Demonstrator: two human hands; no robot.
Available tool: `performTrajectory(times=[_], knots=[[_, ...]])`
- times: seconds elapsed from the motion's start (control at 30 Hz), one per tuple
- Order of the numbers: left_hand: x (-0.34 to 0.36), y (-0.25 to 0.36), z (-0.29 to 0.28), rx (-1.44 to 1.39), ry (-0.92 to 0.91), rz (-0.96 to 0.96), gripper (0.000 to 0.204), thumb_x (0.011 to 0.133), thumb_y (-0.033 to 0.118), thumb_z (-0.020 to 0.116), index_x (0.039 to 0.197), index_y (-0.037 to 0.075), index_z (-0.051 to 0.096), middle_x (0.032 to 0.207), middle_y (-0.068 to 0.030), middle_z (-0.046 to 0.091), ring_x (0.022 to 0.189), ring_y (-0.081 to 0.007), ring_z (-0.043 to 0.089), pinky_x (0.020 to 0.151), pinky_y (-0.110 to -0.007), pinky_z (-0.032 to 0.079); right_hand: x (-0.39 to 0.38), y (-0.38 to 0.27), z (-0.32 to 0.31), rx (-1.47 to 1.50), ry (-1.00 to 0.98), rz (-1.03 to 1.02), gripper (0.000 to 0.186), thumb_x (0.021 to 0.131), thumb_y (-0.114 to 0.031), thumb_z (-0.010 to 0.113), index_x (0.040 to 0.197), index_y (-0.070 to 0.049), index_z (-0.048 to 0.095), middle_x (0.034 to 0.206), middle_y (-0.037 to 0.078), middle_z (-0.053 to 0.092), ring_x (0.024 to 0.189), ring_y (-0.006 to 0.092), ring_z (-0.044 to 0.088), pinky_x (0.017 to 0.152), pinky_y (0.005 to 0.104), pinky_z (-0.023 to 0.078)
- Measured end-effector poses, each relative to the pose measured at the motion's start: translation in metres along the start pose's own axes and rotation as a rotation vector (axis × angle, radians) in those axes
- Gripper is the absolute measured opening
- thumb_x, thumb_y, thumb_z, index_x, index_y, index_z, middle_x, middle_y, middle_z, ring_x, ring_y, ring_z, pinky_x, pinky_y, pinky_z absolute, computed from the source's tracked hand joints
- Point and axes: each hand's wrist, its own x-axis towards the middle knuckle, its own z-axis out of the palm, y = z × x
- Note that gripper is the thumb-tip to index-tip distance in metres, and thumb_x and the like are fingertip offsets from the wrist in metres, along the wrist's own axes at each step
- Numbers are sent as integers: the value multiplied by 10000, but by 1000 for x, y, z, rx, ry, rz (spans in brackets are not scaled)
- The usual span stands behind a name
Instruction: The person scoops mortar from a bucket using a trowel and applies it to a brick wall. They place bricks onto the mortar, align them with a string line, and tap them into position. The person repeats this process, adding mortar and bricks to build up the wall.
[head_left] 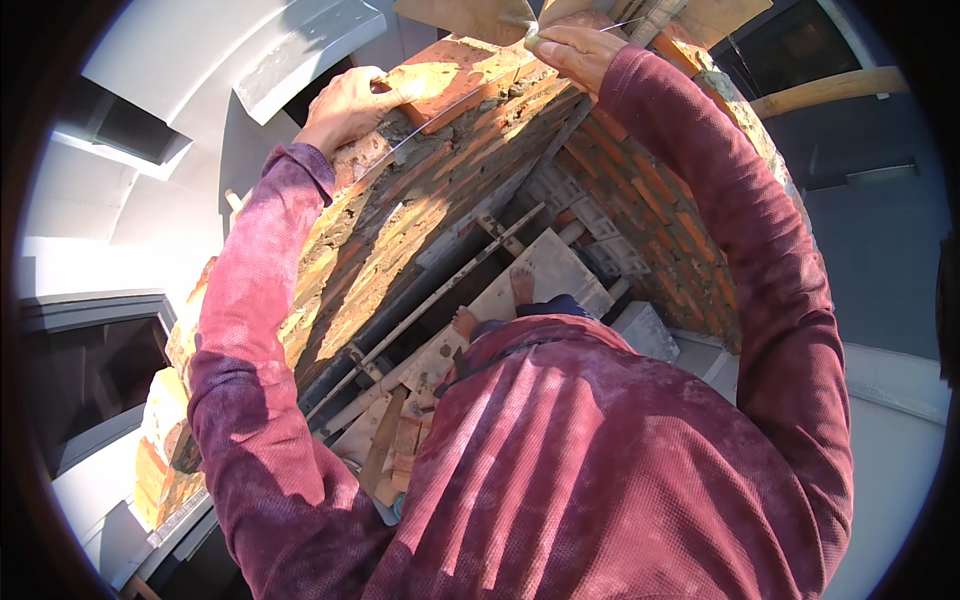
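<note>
My left hand (345,108) is at the near end of an orange brick (452,78) on top of a brick wall (420,195), its fingers bent and its thumb against the brick. My right hand (580,55) is at the wall's far corner, fingers pressed together beside the brick's far end. Something small and pale at those fingertips is too small to name. A thin taut string (450,106) runs along the wall's upper edge, past the brick and toward my right hand. Rough mortar (362,160) shows on the wall top beside my left wrist.
A second brick wall (655,190) meets the first at the corner. Below, my bare feet stand on boards (550,268) with wooden poles (420,320) alongside. Loose bricks (405,445) and a wooden plank (383,440) lie lower left. A curved wooden pole (830,92) juts out at right.
</note>
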Motion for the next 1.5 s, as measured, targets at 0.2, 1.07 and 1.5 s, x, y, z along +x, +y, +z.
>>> performTrajectory(times=[0.2, 1.07, 1.5], knots=[[-3, 3, -1, -57, -11, 29, 756, 791, 709, 559, 1116, 32, 648, 1063, -147, 675, 1005, -270, 635, 870, -391, 470, -14, -19, 16, -77, -24, 17, 442, 1018, -338, 392, 1316, -25, 487, 1156, 164, 608, 1115, 301, 570, 948, 358, 440], [2, 11, 0, -26, 5, -12, 746, 765, 693, 608, 1162, 63, 652, 1079, -114, 688, 1021, -239, 644, 896, -372, 475, -8, -13, 6, -63, 1, -134, 435, 1024, -349, 371, 1244, -22, 556, 1140, 157, 618, 1118, 297, 571, 961, 376, 420], [6, -3, 6, -46, 37, 0, 780, 742, 702, 620, 1172, 51, 641, 1096, -126, 679, 1028, -251, 636, 889, -371, 469, -11, -17, 17, -80, -107, 79, 435, 1017, -361, 400, 1308, -57, 510, 1207, 159, 592, 1150, 314, 552, 970, 379, 426]])
